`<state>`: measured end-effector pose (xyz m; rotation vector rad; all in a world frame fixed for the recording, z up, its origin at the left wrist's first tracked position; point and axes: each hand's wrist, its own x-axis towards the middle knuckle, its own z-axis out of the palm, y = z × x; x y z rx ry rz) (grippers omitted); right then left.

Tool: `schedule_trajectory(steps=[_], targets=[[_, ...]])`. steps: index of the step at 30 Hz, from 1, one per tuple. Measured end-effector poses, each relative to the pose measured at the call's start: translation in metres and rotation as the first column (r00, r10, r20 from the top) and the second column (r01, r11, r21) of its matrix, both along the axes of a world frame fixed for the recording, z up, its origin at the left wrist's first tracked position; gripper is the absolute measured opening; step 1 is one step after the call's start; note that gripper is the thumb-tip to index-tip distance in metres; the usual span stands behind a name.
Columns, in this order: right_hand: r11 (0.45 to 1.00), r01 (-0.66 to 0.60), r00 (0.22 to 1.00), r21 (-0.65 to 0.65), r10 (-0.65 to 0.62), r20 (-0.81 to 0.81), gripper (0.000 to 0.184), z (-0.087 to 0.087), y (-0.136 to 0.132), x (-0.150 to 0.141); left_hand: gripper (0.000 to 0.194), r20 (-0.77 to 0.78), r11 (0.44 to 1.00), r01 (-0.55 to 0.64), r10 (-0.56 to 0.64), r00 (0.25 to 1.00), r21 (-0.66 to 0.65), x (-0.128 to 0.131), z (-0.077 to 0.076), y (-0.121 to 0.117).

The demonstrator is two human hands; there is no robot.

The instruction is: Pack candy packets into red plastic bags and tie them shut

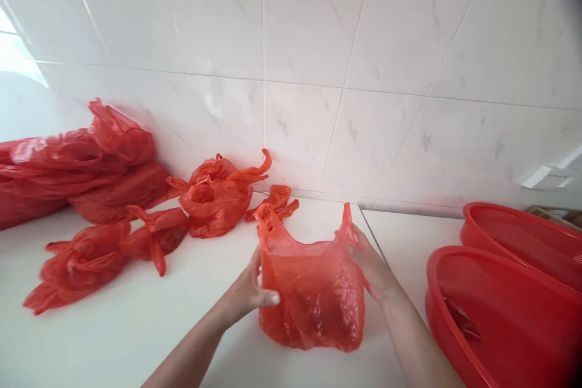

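A translucent red plastic bag stands upright on the white tabletop, its two handles pointing up and its mouth wide. Darker contents show faintly through its lower part, too blurred to name. My left hand holds the bag's left side, thumb across the front and fingers partly hidden behind the film. On the opposite side, my right hand grips the bag below the right handle; its fingertips are partly covered by the plastic.
Left of the bag lie several knotted red bags and a large red plastic heap. A small crumpled bag rests near the tiled wall. Two red baskets stand at right, the nearer holding a small shiny packet.
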<state>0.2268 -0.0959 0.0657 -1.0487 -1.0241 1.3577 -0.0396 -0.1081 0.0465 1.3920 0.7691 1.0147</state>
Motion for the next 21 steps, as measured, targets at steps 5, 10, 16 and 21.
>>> schedule_trajectory(steps=[5,10,16,21], targets=[[0.997,0.061,0.958,-0.035,-0.069,-0.277,0.025,0.013,0.014,-0.012,0.033,0.274,0.957,0.115,-0.039,0.961,-0.268,0.040,0.008,0.014],[0.974,0.227,0.844,0.018,-0.187,-0.503,0.016,0.019,0.014,0.001,0.021,0.522,0.902,-0.002,0.252,0.815,-0.433,0.055,0.009,0.014],[0.989,0.122,0.902,0.080,-0.077,-0.424,0.018,0.016,0.006,-0.010,0.026,0.617,0.905,0.152,0.140,0.775,-0.397,0.060,0.007,0.014],[0.992,-0.107,0.994,0.071,0.109,-0.020,0.057,0.024,-0.013,-0.024,0.022,0.617,0.910,0.165,0.117,0.778,-0.381,0.060,0.006,0.011]])
